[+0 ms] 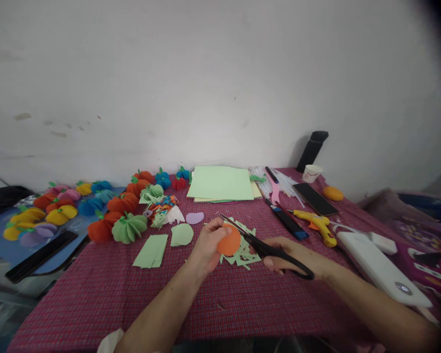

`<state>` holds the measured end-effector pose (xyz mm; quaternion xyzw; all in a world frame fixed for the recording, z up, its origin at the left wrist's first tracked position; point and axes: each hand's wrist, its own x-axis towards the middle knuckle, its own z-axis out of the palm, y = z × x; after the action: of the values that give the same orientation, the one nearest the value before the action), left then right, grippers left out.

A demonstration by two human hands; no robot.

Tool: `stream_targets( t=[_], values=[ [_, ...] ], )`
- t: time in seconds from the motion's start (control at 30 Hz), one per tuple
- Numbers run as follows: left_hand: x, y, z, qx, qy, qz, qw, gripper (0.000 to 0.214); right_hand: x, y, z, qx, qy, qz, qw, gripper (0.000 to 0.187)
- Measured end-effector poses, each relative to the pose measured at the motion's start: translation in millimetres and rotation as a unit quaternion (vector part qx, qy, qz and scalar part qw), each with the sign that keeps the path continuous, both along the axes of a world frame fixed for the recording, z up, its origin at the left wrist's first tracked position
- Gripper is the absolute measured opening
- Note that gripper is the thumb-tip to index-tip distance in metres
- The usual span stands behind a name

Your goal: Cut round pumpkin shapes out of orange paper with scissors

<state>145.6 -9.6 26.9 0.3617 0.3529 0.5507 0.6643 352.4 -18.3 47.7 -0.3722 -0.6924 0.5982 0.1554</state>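
My left hand (209, 241) pinches an orange paper circle (230, 241) by its left edge. In my right hand (284, 252) is a pair of black-handled scissors (259, 245), its blades pointing left across the top of the circle. Whether the blades touch the paper I cannot tell. Beneath both hands lies a pile of light green paper scraps (244, 252). Left of them are a rounded green paper piece (182, 234), a purple paper piece (194, 217) and some green paper rectangles (151, 251).
Colourful paper pumpkins (123, 202) crowd the left side. Green paper sheets (221, 182) are stacked by the wall. On the right lie a yellow glue gun (316, 225), a black phone (315, 198), a white power bank (384, 267) and a paper cup (311, 172).
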Motion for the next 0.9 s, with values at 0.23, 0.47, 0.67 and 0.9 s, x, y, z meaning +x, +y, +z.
stream_targets(
  t=[0.23, 0.47, 0.67, 0.9],
  values=[
    [0.4, -0.8, 0.9, -0.004, -0.012, -0.003, 1.000, 0.019, -0.4, 1.2, 3.2, 0.031, 0.003, 0.017, 0.999, 0.042],
    [0.1, -1.1, -0.3, 0.000, -0.015, -0.007, 1.000, 0.018, 0.3, 1.1, -1.7, 0.022, 0.004, 0.011, 1.000, 0.042],
    [0.8, -1.2, 1.4, -0.003, -0.015, -0.002, 1.000, 0.018, 0.4, 0.1, 2.2, 0.014, 0.016, 0.017, 1.000, 0.043],
    [0.0, -0.9, 1.0, 0.002, -0.012, 0.002, 1.000, 0.016, 0.8, -1.0, 1.5, 0.010, 0.005, 0.010, 1.000, 0.042]
  ],
)
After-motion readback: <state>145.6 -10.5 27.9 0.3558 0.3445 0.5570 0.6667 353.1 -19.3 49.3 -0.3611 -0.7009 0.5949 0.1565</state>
